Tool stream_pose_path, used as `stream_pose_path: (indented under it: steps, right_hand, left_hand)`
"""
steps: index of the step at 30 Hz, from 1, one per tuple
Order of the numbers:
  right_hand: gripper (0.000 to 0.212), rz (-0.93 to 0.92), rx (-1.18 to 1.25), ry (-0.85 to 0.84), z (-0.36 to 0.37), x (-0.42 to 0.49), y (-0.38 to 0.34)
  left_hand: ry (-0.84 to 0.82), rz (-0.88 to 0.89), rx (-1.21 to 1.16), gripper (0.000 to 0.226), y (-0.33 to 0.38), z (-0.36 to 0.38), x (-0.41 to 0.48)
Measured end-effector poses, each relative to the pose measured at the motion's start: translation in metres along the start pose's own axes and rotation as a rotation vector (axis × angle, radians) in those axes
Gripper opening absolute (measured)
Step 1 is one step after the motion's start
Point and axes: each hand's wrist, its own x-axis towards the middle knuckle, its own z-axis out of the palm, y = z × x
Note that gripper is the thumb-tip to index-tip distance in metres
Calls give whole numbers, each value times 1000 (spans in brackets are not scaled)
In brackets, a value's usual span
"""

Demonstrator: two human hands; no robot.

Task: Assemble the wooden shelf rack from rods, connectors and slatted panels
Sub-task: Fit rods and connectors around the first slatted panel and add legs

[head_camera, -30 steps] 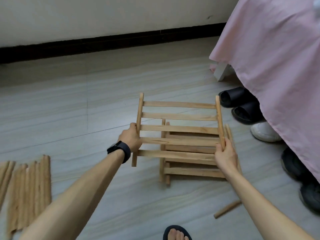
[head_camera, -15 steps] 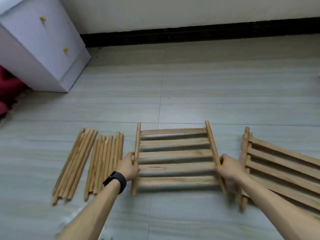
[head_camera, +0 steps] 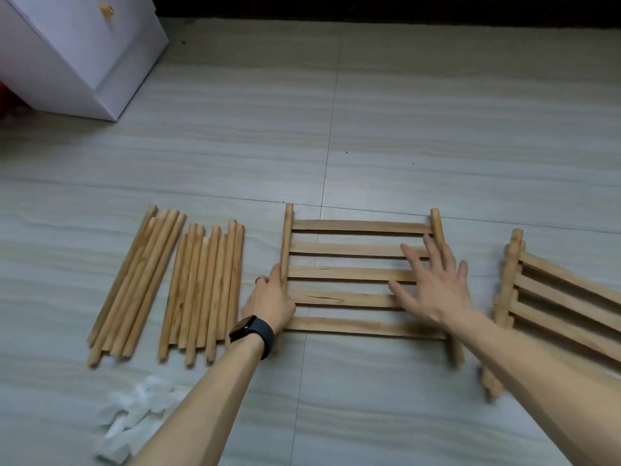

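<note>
On a pale tiled floor (head_camera: 437, 129), a slatted panel (head_camera: 349, 273) lies flat between a person's arms, one piece of the shelf rack to be built.

More panels (head_camera: 564, 297) are stacked just beside it on the right, and loose rods (head_camera: 201, 287) lie in two bundles on the left. The left grip (head_camera: 268, 301) curls round the panel's left rail (head_camera: 286, 237). The right grip (head_camera: 433, 287) is released, fingers spread straight over the right-hand slats, contact unclear through blur. Apparently light, stiff, dry timber, the panel is probably best lifted by its two side rails. Its thin slats, one seemingly split, look the fragile part.
</note>
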Motion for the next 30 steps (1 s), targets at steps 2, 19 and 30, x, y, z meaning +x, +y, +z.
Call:
stream_pose_path:
  steps: [2,19,30]
  right_hand:
    - [82,-97,-24,-36,10,-2,-17]
    - [79,-163,-332,-179,20,-54,-100]
    - [82,-383,-280,-190,26,-35,-153]
  left_hand:
    - [-16,-2,-19,65,-3,3,-6]
    - [-21,232,226,46,-49,1,-73]
    - [-190,140,720,45,-165,-86,-111]
